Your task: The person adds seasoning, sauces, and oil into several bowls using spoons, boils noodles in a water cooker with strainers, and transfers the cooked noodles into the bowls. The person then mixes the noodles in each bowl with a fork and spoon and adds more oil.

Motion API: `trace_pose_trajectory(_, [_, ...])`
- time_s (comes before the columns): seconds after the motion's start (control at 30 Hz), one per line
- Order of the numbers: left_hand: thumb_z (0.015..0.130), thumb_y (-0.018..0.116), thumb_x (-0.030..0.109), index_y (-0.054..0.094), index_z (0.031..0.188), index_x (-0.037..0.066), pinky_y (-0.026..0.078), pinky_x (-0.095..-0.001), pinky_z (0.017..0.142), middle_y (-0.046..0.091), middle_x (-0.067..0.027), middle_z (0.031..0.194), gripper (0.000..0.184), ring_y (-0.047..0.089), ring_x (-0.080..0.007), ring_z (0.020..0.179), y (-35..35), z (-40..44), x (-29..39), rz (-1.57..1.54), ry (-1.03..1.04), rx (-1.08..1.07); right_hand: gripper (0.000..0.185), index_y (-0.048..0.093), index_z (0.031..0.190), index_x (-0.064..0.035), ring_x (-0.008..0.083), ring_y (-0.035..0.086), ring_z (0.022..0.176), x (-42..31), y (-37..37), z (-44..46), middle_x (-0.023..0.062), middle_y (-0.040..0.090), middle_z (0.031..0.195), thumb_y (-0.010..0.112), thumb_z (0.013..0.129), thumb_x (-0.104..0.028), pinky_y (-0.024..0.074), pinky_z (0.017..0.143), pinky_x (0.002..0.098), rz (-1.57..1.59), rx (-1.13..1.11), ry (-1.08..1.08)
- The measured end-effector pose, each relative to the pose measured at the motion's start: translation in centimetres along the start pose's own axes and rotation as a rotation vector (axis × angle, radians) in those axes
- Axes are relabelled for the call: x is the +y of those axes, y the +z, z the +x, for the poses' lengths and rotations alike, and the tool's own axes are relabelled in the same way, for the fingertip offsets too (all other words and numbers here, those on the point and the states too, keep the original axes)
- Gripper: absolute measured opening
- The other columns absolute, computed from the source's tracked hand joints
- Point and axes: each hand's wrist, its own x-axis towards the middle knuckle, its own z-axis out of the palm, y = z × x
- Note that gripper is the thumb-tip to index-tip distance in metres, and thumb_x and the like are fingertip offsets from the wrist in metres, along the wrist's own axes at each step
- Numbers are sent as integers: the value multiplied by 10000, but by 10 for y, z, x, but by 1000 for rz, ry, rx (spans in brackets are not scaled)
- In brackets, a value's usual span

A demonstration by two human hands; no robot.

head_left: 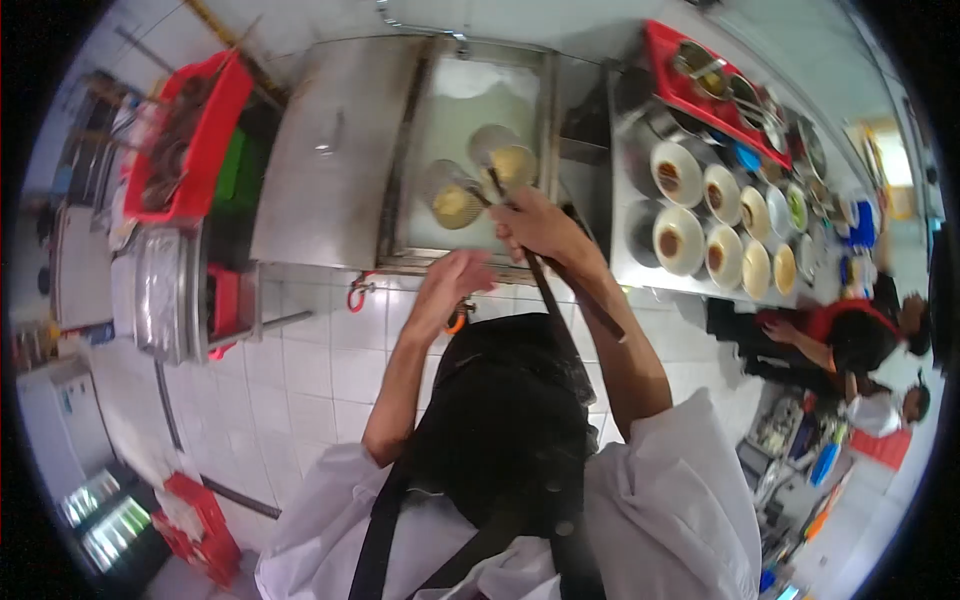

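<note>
My right hand point(545, 232) is closed around the long handles of two mesh noodle strainers, which reach back past my forearm. One strainer point(443, 180) and the other strainer point(497, 142) each hold a clump of pale yellow noodles point(455, 203). Both are over the cloudy water of a steel noodle boiler point(548, 90); how deep they sit I cannot tell. Near the boiler's front edge is my left hand point(452, 288), holding nothing, its fingers loosely apart and partly blurred.
A steel lid point(330, 150) covers the boiler's left side. On the right counter stand several white bowls point(678, 242) with brown sauce, behind them a red tray point(660, 45) of containers. A red crate point(190, 135) is at left. Two people point(850, 335) are at far right.
</note>
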Motion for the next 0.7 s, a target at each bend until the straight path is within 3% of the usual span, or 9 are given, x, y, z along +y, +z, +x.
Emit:
trace_pose_trajectory(0.1, [1026, 432, 349, 568, 1104, -4, 514, -348, 711, 654, -108, 898, 386, 646, -193, 778, 33, 36, 36, -350, -29, -43, 262, 541, 826, 58, 127, 517, 482, 11, 17, 5, 65, 541, 658, 536, 951, -172, 444, 430, 297, -132, 132, -81])
trace_pose_trajectory(0.2, [1014, 438, 323, 557, 985, 42, 484, -338, 561, 597, -55, 765, 307, 594, -162, 649, 26, 73, 28, -138, -42, 73, 269, 560, 808, 71, 159, 536, 474, 15, 23, 9, 88, 557, 637, 524, 945, -158, 473, 444, 315, -229, 189, -152])
trace_pose_trajectory(0.27, [1001, 437, 288, 538, 869, 82, 437, -316, 463, 525, -10, 671, 265, 536, -139, 569, 36, 75, 37, -116, -69, 142, 261, 569, 855, 95, 476, 628, 757, 12, 18, 8, 323, 620, 818, 542, 864, -165, 484, 683, 505, -278, 141, -112])
trace_pose_trajectory(0.3, [1001, 436, 282, 548, 870, 79, 437, -315, 454, 532, -9, 674, 266, 547, -139, 577, 34, 76, 40, -105, -78, 135, 261, 569, 855, 95, 476, 628, 757, 14, 19, 7, 323, 620, 818, 542, 864, -165, 484, 683, 505, -271, 155, -107])
trace_pose_trajectory(0.37, [1009, 352, 212, 526, 870, -10, 518, -371, 500, 557, -94, 690, 315, 578, -214, 540, 41, 69, 59, -8, -118, 100, 322, 591, 754, 88, 267, 600, 514, 24, 23, 3, 187, 599, 645, 527, 902, -190, 480, 522, 396, -444, 577, -588])
trace_pose_trajectory(0.47, [998, 379, 208, 526, 885, -15, 535, -373, 532, 580, -110, 723, 291, 595, -230, 557, 35, 78, 60, -11, -89, 166, 345, 610, 687, 70, 324, 608, 535, 3, 8, 2, 203, 605, 617, 545, 873, -213, 474, 561, 426, -218, 347, -248])
trace_pose_trajectory(0.53, [993, 392, 209, 521, 886, -12, 534, -368, 536, 578, -107, 720, 277, 589, -229, 548, 34, 79, 63, 7, -75, 212, 324, 619, 648, 53, 314, 610, 537, -16, 4, -1, 191, 605, 591, 554, 850, -190, 467, 545, 417, -256, 355, -253])
trace_pose_trajectory(0.6, [988, 405, 209, 516, 887, -9, 533, -363, 540, 575, -104, 716, 265, 584, -228, 540, 34, 76, 65, 18, -77, 277, 276, 626, 660, 41, 250, 601, 523, -15, 4, -2, 147, 601, 580, 562, 837, -162, 452, 512, 379, -275, 359, -286])
trace_pose_trajectory(0.7, [971, 402, 187, 481, 882, 25, 462, -330, 502, 513, -61, 664, 200, 566, -199, 569, 44, 82, 82, 154, -121, 263, 227, 632, 678, 13, 163, 575, 538, -19, -12, 2, 89, 600, 597, 573, 844, -130, 408, 469, 326, 133, 262, -214])
